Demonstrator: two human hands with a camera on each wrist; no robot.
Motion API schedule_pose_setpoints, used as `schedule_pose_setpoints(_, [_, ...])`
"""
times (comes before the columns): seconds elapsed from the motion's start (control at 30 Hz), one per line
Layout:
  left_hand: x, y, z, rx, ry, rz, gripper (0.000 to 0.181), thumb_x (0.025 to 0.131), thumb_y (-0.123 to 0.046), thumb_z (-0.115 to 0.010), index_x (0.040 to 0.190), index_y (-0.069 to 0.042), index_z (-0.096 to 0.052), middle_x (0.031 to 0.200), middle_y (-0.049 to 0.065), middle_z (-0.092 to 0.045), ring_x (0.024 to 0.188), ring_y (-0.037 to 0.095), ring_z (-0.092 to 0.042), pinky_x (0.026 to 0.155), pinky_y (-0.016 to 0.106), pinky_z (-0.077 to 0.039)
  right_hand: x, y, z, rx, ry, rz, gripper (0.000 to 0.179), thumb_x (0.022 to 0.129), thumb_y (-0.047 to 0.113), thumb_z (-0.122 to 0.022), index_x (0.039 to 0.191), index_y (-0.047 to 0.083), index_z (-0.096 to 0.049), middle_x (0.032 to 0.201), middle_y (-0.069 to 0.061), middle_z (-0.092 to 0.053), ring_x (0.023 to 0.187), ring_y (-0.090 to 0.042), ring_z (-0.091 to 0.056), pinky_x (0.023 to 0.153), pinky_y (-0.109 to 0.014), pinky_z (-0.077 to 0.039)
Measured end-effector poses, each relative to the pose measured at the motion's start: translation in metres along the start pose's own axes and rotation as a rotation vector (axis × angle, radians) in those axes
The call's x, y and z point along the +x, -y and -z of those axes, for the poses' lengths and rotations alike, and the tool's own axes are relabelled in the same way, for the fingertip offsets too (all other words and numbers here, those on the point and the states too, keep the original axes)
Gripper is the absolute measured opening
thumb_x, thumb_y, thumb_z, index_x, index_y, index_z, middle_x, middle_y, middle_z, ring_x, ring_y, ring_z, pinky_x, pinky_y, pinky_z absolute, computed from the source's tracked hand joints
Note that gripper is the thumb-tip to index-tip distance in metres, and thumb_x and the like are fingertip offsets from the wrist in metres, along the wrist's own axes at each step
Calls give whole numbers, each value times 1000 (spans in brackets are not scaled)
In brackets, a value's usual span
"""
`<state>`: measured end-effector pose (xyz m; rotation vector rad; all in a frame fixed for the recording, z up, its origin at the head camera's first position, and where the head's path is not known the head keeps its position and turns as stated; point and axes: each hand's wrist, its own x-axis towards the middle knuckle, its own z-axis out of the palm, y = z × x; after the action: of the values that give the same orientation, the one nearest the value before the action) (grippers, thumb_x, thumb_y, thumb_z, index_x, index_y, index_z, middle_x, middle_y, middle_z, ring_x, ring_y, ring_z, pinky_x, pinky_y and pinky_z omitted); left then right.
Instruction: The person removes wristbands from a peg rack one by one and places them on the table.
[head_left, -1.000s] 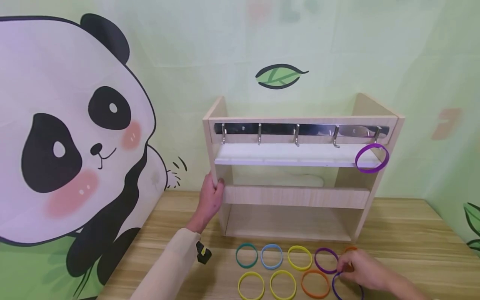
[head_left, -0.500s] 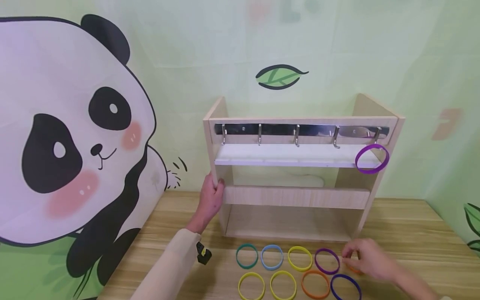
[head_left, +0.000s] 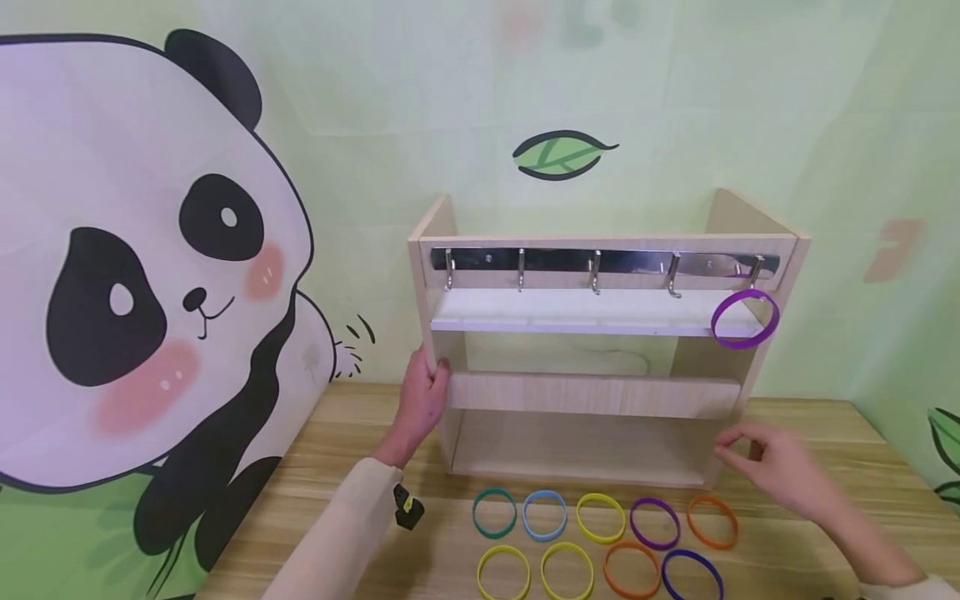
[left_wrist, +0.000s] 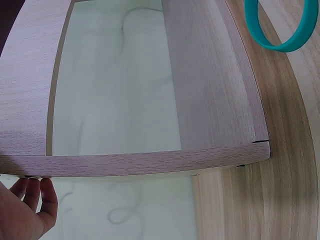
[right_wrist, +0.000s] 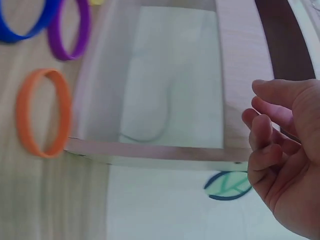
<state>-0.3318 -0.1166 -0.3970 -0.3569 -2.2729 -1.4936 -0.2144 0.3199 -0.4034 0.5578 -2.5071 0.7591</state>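
Note:
A pale wooden shelf unit (head_left: 592,395) stands on the table, with a metal hook rail (head_left: 558,260) across its top. My left hand (head_left: 422,402) grips its left side panel, thumb at the front edge. A purple wristband (head_left: 738,342) hangs from the rightmost hook. My right hand (head_left: 783,471) is in the air by the shelf's lower right corner, its fingers loosely bent and holding nothing. In the right wrist view, thumb and fingers stand apart. Nearest below that hand lies an orange wristband (right_wrist: 22,114) on the table.
Two rows of wristbands lie before the shelf, among them a teal one (head_left: 475,515), a light blue one (head_left: 525,518), several yellow, another orange, a purple and a dark blue one (head_left: 693,552). Behind stands a cloth backdrop with a printed panda (head_left: 135,167).
My right hand has let go of the orange wristband at the right end of the back row and risen up and to the right. The left hand stays on the shelf.

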Motion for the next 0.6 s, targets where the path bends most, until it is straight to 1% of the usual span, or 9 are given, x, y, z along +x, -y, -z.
schedule_pose_setpoints(0.07, [0, 0, 0, -2, 2, 3, 43, 98, -19, -40, 138, -5, -38, 126, 16, -47, 113, 29, -49, 94, 52, -44, 4, 2, 8, -8, -31, -17, 14, 75, 0, -73, 87, 6, -69, 53, 12, -41, 44, 0, -34, 35, -22, -32])
schedule_pose_setpoints(0.2, [0, 1, 0, -3, 7, 5, 44, 98, -20, -40, 140, -7, -37, 127, 14, -46, 115, 27, -48, 95, 51, -43, 11, 7, 21, -11, -121, -19, 16, 76, -2, -73, 90, 4, -70, 59, 11, -46, 43, -2, -36, 35, -22, -31])
schedule_pose_setpoints(0.3, [0, 0, 0, -6, 6, 9, 44, 98, -20, -40, 140, -8, -37, 127, 14, -46, 114, 27, -48, 95, 51, -43, 16, 10, 31, -16, -195, -15, 17, 75, -4, -73, 89, 5, -70, 60, 10, -47, 43, -3, -36, 35, -21, -30])
schedule_pose_setpoints(0.5, [0, 1, 0, -1, -2, 17, 45, 98, -20, -40, 140, -7, -37, 126, 15, -46, 113, 28, -48, 94, 51, -44, 29, 19, 53, -32, -317, -31, 16, 77, -1, -73, 91, 4, -68, 49, 8, -42, 42, -4, -35, 37, -20, -27])
schedule_pose_setpoints(0.6, [0, 2, 0, 7, -2, 21, 46, 98, -22, -40, 141, -9, -36, 127, 14, -45, 114, 27, -48, 95, 50, -43, 36, 25, 64, -38, -379, -6, 19, 76, -4, -72, 94, 2, -68, 48, 7, -42, 42, -2, -35, 39, -18, -27])
